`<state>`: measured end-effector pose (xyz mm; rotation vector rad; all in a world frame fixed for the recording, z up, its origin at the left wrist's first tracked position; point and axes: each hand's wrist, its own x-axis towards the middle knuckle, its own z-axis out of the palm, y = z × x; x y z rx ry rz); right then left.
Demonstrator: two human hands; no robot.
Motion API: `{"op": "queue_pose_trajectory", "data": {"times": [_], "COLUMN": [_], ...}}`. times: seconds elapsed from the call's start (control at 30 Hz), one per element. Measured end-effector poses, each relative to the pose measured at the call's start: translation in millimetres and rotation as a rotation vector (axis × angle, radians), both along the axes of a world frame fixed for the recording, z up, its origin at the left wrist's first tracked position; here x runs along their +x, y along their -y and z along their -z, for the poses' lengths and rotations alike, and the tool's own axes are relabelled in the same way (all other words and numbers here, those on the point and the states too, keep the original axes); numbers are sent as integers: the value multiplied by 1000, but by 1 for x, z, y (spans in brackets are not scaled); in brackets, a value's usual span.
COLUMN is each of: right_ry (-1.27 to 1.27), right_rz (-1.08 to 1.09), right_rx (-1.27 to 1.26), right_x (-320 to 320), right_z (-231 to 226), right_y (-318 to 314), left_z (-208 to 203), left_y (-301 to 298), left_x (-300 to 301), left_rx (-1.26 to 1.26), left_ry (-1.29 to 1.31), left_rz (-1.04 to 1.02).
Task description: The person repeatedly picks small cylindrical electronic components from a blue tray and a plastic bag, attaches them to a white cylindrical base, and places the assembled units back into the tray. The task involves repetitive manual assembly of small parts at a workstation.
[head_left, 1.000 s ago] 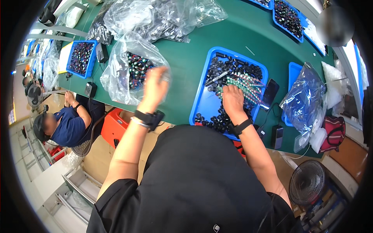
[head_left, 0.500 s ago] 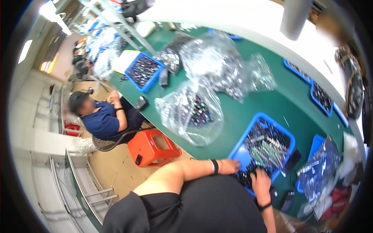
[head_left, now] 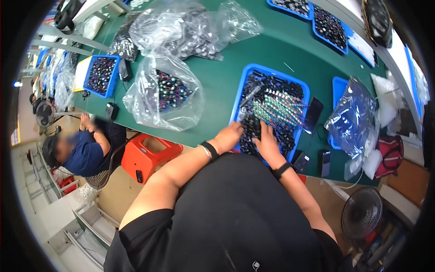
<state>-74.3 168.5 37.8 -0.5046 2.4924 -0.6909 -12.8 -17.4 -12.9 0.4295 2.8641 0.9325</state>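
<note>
A blue tray (head_left: pixel 304 97) in front of me holds many small black parts (head_left: pixel 248 131). On top of them lies a bundle of greenish pieces with thin red and black wires (head_left: pixel 278 109). My left hand (head_left: pixel 228 137) is at the tray's near left side, its fingertips reaching over the rim to the black parts. Inside the near part of the tray is my right hand (head_left: pixel 268 146), fingers apart and pointing away from me, touching the parts. No held piece shows in either hand; what lies under the fingertips is hidden.
Left of the tray sits an open clear bag (head_left: pixel 183 113) of small wired parts. Beyond it are larger bags (head_left: pixel 181 31). Phones (head_left: pixel 313 113) and a bagged tray (head_left: pixel 351 120) lie to the right. A red stool (head_left: pixel 145 156) and a seated person (head_left: pixel 93 147) are at left.
My view has turned, so the table sits further left and higher. The bare blue patch in the tray's left side is now covered with black parts. Both hands remain at its near end.
</note>
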Motion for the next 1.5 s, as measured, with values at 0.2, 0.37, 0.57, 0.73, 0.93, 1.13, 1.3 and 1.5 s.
{"op": "queue_pose_trajectory", "data": {"times": [0.2,0.37,0.57,0.73,0.93,1.13,1.3,1.5], "right_ry": [-133,-336,-551,-548,-473,-513,-342,-15], "right_rz": [-37,-52,-201,-184,-117,-63,88,344], "right_rx": [-3,-77,79,155,67,-36,-166,-547], "right_x": [-10,-41,-59,-60,-61,-66,-68,-64], "right_z": [-7,-22,22,22,22,28,10,-1], "right_y": [4,15,34,38,41,37,28,11], "left_z": [-29,-47,-36,-23,-31,-28,-27,-38], "left_y": [2,2,-6,-5,-6,-6,-7,-1], "left_x": [-7,-20,-28,-28,-32,-40,-42,-46], "left_rx": [58,114,-89,-55,-14,-86,-28,491], "left_ry": [143,-41,89,69,2,-44,-18,351], "left_rz": [-132,-253,-131,-152,-157,-42,-22,-260]}}
